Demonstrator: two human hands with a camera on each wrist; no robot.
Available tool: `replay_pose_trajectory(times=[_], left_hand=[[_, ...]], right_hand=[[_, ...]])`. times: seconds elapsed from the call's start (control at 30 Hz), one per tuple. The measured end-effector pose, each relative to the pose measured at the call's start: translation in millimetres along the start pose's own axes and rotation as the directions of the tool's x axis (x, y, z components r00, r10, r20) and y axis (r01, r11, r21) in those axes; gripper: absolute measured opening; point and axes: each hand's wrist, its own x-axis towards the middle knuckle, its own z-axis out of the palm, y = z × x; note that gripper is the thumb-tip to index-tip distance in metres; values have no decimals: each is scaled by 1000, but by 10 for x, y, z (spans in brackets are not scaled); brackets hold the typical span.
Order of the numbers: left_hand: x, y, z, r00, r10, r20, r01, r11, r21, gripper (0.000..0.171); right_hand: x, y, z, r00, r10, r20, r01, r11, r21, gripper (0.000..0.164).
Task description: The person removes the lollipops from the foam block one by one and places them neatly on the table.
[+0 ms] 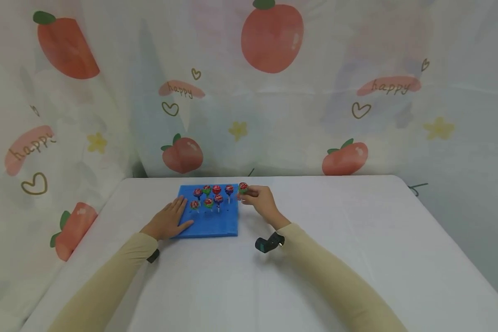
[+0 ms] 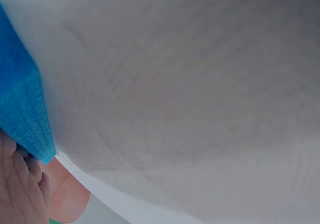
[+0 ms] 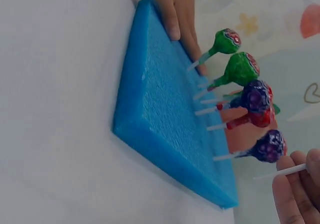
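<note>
A blue foam block (image 1: pixel 211 226) lies flat on the table, with several wrapped lollipops standing in its back half on white sticks. Red, green and purple wrappers show; one purple lollipop (image 3: pixel 270 146) is nearest the right hand in the right wrist view. My left hand (image 1: pixel 168 220) rests on the block's left edge, fingers extended. Just beyond the block's back right side, my right hand (image 1: pixel 263 201) pinches another lollipop (image 1: pixel 243 186) with a red and green wrapper. Its bare white stick (image 3: pixel 280 173) points toward the block in the right wrist view; its head is hidden there.
A white cloth covers the table (image 1: pixel 336 221). Behind and at the left hangs a curtain (image 1: pixel 274 106) printed with fruit and hearts. Dark wrist cameras sit on both sleeves, the right one (image 1: pixel 269 243) low over the table.
</note>
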Motion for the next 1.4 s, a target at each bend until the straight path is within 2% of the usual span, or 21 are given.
replay_pose_trajectory(times=[0.2,0.47,0.7,0.83,1.0,1.23,1.4], left_hand=[[-12,-8,-19,1000,3,-6,-3,1000,3,78],[-15,-16,-4,1000,-3,-23,3,1000,7,78],[-18,-37,22,1000,-6,-19,6,1000,18,79],[-19,-38,27,1000,-4,-16,5,1000,18,79],[-20,-33,22,1000,1,-20,-1,1000,10,79],[-13,-18,17,1000,1,-24,-1,1000,7,79],[-2,14,7,1000,5,-17,-5,1000,8,79]], right_hand=[[-35,-25,-285,1000,10,-7,-10,998,-62,28],[-103,28,-665,999,-17,-29,12,984,-177,26],[-165,81,-938,999,-1,-40,-12,944,-329,25],[-202,100,-1064,999,-5,-33,-9,909,-417,22],[-220,147,-1174,1000,8,-10,-12,873,-488,18],[-233,288,-1213,999,52,9,-41,863,-504,17],[-245,403,-1191,998,43,38,-16,846,-534,14]])
